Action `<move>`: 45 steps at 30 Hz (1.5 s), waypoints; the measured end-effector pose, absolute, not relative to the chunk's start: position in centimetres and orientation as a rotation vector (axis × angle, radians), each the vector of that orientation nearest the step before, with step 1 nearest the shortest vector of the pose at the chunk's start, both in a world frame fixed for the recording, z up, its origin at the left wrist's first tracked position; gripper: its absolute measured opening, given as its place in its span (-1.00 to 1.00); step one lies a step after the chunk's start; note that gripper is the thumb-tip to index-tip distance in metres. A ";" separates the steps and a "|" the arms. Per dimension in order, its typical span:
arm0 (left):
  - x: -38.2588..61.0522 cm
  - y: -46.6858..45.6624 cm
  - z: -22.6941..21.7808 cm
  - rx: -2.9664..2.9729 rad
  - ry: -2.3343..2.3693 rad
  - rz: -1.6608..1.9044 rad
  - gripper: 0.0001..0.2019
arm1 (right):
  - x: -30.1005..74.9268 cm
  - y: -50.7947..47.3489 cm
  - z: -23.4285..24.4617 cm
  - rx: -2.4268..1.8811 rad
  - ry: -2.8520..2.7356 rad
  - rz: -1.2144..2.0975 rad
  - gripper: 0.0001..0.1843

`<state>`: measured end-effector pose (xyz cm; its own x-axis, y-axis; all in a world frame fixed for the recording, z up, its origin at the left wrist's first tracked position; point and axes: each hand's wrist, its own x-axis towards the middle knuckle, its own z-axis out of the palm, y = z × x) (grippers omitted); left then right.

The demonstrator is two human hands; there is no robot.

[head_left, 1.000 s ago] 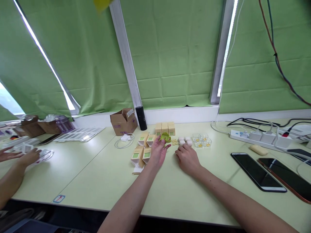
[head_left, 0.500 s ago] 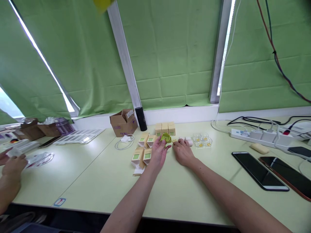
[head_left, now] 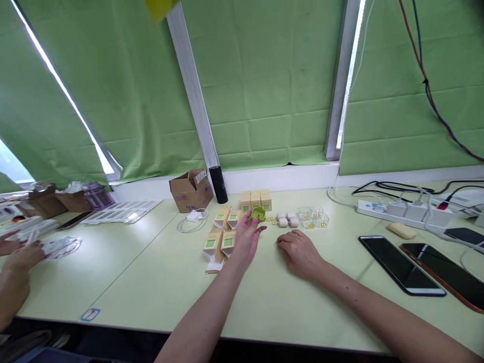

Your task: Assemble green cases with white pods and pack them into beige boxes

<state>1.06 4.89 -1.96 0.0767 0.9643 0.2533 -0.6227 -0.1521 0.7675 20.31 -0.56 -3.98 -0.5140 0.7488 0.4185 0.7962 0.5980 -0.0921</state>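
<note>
My left hand (head_left: 246, 237) holds a small green round piece (head_left: 258, 214) at its fingertips, above the pale green table (head_left: 159, 272). My right hand (head_left: 299, 250) rests knuckles-up on the table with its fingers curled; whether anything is in it is hidden. Just beyond it lie small white cubes (head_left: 287, 220), tiny yellow tiles (head_left: 271, 219) and clear little cups with yellow bits (head_left: 313, 218). Tan boxes with green labels (head_left: 222, 233) stand and lie left of my left hand, with three more (head_left: 256, 199) at the back.
A cardboard box (head_left: 190, 190), a black cylinder (head_left: 218, 184) and a white cable (head_left: 192, 220) sit behind. Two phones (head_left: 401, 265) and a power strip (head_left: 401, 209) lie right. Another person's hands (head_left: 17, 252) handle plastic packets at far left.
My right hand has pulled back toward me from the white cubes and tiles. My left hand still holds the green piece. The other person's hands shifted slightly.
</note>
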 end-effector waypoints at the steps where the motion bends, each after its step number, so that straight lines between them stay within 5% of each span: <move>1: 1.1 4.8 -1.9 0.921 0.498 1.486 -0.51 | 20.4 -0.8 -4.1 -1.266 -2.373 -0.119 -0.72; 7: 1.2 4.6 -1.8 0.936 0.513 1.484 -0.50 | 20.1 -0.2 -4.8 -1.414 -2.135 0.007 -0.63; 18: 1.4 4.2 -1.7 0.972 0.515 1.484 -0.48 | 20.2 0.6 -5.0 -1.456 -2.133 0.056 -0.75; 26: 1.7 4.0 -1.6 1.032 0.545 1.482 -0.45 | 21.6 0.5 -4.3 -1.286 -1.610 0.650 -0.82; 35: 2.1 3.7 -1.6 1.175 0.620 1.439 -0.42 | 23.0 -0.2 -1.9 -0.868 -0.970 1.377 -0.59; 45: 2.6 2.6 -0.8 1.305 0.617 1.380 -0.48 | 23.0 -0.4 -2.0 -0.835 -0.925 1.450 -0.61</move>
<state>2.64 2.56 -0.85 0.1905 0.9146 0.3568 -0.3437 -0.2783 0.8969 22.98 -0.36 -1.96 -0.0801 0.9967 0.0143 -0.4328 -0.0218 -0.9012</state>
